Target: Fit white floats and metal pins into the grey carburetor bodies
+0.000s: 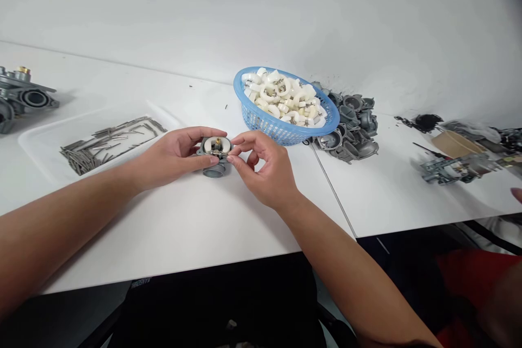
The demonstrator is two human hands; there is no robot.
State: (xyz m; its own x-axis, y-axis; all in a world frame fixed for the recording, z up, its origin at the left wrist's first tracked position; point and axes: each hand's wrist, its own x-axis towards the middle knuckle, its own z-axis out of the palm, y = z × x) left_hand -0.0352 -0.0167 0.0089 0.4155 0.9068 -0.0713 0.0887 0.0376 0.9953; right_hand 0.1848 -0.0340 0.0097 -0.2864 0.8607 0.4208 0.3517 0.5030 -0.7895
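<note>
Surface: two white tables (183, 228) meet in a seam running down right of center.

Left hand (173, 157): fingers curl around the carburetor (216, 155), holding it just above the table.

Right hand (263, 168): thumb and fingertips (230, 159) pinch narrow at the carburetor's right edge; whatever small part lies between them is too small to tell.

Carburetor's place: center of the frame, between both hands, with a brass tip (217, 142) pointing up from its open face.

Near the hands: a blue plastic basket (248, 114) of white plastic floats (281, 98) sits just beyond them. A clear tray (41, 147) of metal pins (106, 144) lies to the left.

Farther off: a heap of gray carburetor bodies (354, 125) touches the basket. Another carburetor (20, 98) rests at upper left, and a third (457, 168) lies at right near a cardboard piece (457, 144). A co-worker's fingertip (517, 193) shows at the right edge.
</note>
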